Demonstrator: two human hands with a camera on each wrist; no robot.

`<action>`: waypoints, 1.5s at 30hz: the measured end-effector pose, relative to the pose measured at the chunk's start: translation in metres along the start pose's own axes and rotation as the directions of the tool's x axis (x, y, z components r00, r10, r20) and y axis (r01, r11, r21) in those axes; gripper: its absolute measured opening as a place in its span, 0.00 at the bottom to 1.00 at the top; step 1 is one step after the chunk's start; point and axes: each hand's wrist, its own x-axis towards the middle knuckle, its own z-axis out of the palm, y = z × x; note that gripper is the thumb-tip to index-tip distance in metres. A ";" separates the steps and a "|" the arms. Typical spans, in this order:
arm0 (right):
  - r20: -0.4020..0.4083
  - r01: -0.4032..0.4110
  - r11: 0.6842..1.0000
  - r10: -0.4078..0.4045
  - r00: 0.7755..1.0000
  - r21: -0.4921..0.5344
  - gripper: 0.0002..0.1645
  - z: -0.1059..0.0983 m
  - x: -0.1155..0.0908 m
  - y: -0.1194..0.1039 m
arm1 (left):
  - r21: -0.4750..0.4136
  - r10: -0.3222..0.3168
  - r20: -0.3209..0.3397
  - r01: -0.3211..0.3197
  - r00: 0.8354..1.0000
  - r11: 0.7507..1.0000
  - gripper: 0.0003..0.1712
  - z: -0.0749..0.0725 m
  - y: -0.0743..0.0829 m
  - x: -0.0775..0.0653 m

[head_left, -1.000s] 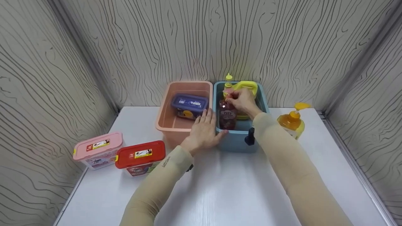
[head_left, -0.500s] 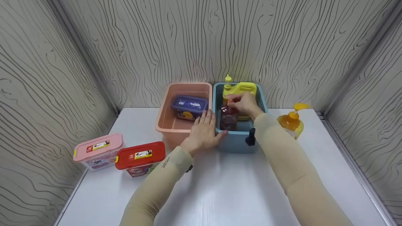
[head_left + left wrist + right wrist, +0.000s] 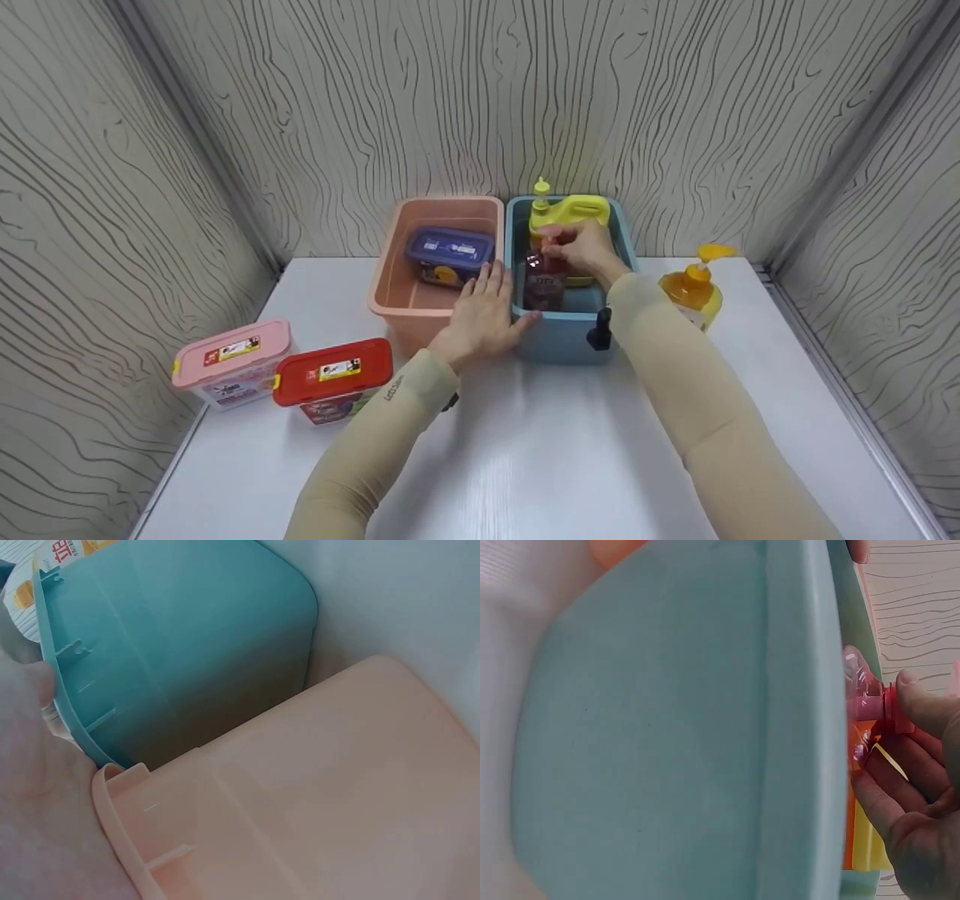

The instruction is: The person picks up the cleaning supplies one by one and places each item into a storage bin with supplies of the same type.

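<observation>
Inside the blue bin [image 3: 562, 341] a dark red pump bottle [image 3: 544, 291] stands upright. My right hand [image 3: 589, 246] pinches it at the red collar [image 3: 889, 709], thumb on one side and fingers on the other in the right wrist view. My left hand [image 3: 482, 319] lies flat with straight fingers over the adjoining rims of the blue bin and the peach bin [image 3: 416, 326]. In the left wrist view that hand [image 3: 37, 795] sits against both rims. Behind the bottle is a yellow jug [image 3: 589, 206] with a handle.
A dark blue lidded tub [image 3: 450, 249] sits in the peach bin. On the white table at left are a pink-lidded tub [image 3: 232, 360] and a red-lidded tub [image 3: 334, 375]. Right of the bins stands an orange pump bottle [image 3: 690, 289]. Patterned walls enclose the table.
My right hand has moved down a little, lowering the red bottle deeper into the blue bin, and has then stayed there. The left hand keeps its place on the rims.
</observation>
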 end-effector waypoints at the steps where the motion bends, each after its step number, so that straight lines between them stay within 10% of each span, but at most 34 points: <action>1: 0.001 0.003 1.000 -0.003 1.000 -0.005 0.09 0.000 0.000 0.001 | 0.001 0.002 -0.001 -0.002 1.000 1.000 0.60 0.000 0.000 0.000; 13: 0.008 0.001 0.995 0.000 1.000 -0.099 0.27 -0.012 -0.007 -0.005 | -0.020 0.008 -0.005 -0.008 1.000 1.000 0.61 0.001 -0.001 0.000; 45: 0.066 0.085 0.920 -0.065 0.996 -0.383 0.35 -0.040 -0.031 -0.028 | -0.016 0.012 -0.001 -0.012 1.000 1.000 0.61 -0.001 0.000 -0.001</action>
